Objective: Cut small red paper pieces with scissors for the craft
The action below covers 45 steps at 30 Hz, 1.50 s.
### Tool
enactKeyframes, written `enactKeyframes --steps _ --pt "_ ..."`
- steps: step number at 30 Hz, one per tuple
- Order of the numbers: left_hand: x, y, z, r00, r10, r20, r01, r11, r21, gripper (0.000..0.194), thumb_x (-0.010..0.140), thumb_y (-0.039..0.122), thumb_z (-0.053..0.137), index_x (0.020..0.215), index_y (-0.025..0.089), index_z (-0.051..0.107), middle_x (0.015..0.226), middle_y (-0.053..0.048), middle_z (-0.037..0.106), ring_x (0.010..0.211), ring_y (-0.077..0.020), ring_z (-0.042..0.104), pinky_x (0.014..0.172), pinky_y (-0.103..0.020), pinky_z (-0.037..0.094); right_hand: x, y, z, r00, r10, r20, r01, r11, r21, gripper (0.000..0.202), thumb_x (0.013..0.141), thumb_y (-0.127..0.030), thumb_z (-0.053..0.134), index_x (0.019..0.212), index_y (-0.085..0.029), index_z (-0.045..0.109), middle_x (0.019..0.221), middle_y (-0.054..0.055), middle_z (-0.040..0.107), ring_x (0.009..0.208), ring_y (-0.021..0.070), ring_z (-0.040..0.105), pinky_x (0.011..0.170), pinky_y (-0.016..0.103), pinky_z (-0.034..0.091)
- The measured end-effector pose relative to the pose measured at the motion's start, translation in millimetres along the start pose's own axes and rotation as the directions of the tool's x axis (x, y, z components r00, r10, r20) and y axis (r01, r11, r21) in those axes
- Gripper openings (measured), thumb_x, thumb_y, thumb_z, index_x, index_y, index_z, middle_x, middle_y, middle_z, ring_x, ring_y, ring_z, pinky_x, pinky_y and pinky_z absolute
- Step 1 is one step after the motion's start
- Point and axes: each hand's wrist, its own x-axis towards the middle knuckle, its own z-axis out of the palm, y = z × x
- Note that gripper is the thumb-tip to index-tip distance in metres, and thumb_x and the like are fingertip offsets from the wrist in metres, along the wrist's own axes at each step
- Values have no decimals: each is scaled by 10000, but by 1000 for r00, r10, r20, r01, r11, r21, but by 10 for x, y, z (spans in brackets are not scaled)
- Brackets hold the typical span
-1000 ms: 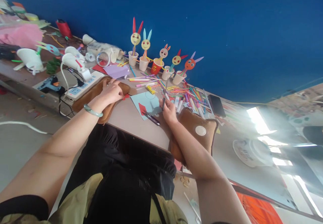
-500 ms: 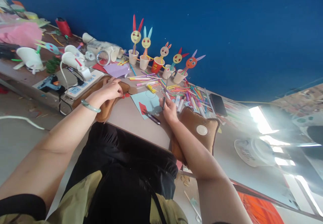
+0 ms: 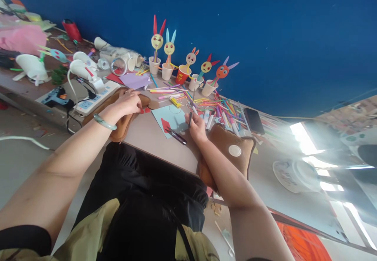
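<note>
Presently, your right hand (image 3: 196, 127) holds a slim dark tool (image 3: 191, 116), and its grip is closed around the lower part of this tool. The tool stands nearly upright, with a thin upper part above your fingers; I cannot tell exactly what kind it is. Just beside this grip, on its left, the blue sheet (image 3: 160, 114) lies flat on the surface (image 3: 147, 141) and has a drawn circle near its upper edge. On the sheet is a red paper piece (image 3: 165, 125), and a second dark tool (image 3: 179, 138) lies with one end over this piece. Your left hand (image 3: 129, 103) rests on the brown cushion (image 3: 122, 130), to the left of the sheet. Its fingers are bent, and the fingertips are at the small red scraps (image 3: 147, 110). Whether the left grip pinches one of them, I cannot tell. Your right forearm (image 3: 224, 170) passes over another brown cushion, which carries a white disc (image 3: 235, 150). Beyond the sheet there is a yellow object (image 3: 176, 103), then many coloured sticks (image 3: 167, 92), and some markers (image 3: 210, 119) lie to the right of the right hand. Behind them, five long-eared figures (image 3: 191, 59) stand in cups along the blue wall (image 3: 265, 57).
</note>
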Motion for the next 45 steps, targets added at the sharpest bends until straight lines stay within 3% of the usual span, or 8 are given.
enactKeyframes --steps 9,16,22,27,31,39,43,45 --pt "45 -134 93 994 62 -87 -65 998 -26 179 711 274 659 798 288 814 1428 -65 557 1337 -357 423 1104 -481 313 -15 -44 -9 1000 12 0 -12 999 -32 448 792 -582 598 565 -233 434 570 -22 384 578 145 364 572 309 341" --pt "30 -169 40 994 60 -88 -59 998 19 233 694 215 629 819 280 815 1358 -55 617 1287 -321 487 1086 -424 337 -30 -84 -10 1000 9 3 -8 999 -45 449 793 -586 598 568 -229 445 578 -22 391 591 145 376 600 315 361" --pt "-17 -27 17 995 70 -64 -70 998 10 218 730 240 622 822 291 812 1393 -65 586 1321 -355 432 1091 -510 276 -37 -92 -11 1000 4 7 -3 999 -47 414 813 -537 602 579 -222 471 580 -20 423 592 141 388 582 308 366" --pt "-31 167 43 983 166 -83 -165 986 22 155 747 269 644 744 279 799 1357 -59 606 1334 -355 409 1113 -541 218 -36 -84 -10 1000 -4 12 5 999 -45 429 807 -549 608 567 -228 459 575 -19 422 580 142 385 575 310 357" --pt "6 276 67 960 252 -120 -237 963 128 179 769 273 626 671 218 765 1347 -87 600 1344 -344 398 1133 -549 200 -30 -74 -10 1000 -3 12 3 999 -37 456 794 -581 606 558 -230 434 563 -22 401 566 137 361 556 308 330" --pt "60 364 99 904 410 -122 -366 888 278 325 763 107 515 923 181 787 1361 -126 594 1382 -351 365 1172 -584 140 -33 -95 -7 1000 5 4 -5 999 -34 477 775 -604 613 554 -235 408 564 -17 403 581 144 372 558 304 326" --pt "35 371 108 881 443 -167 -402 887 227 321 738 59 511 843 176 791 1283 -141 637 1361 -347 404 1184 -569 136 -36 -103 -9 1000 12 11 -12 999 -37 453 784 -579 613 561 -232 425 573 -16 411 579 143 372 565 307 332" --pt "37 352 81 895 406 -185 -389 913 125 258 728 91 550 770 184 786 1311 -127 631 1357 -355 413 1177 -578 149 -34 -101 -11 1000 12 9 -11 999 -34 448 782 -578 613 563 -231 435 571 -15 414 581 143 371 560 305 333"
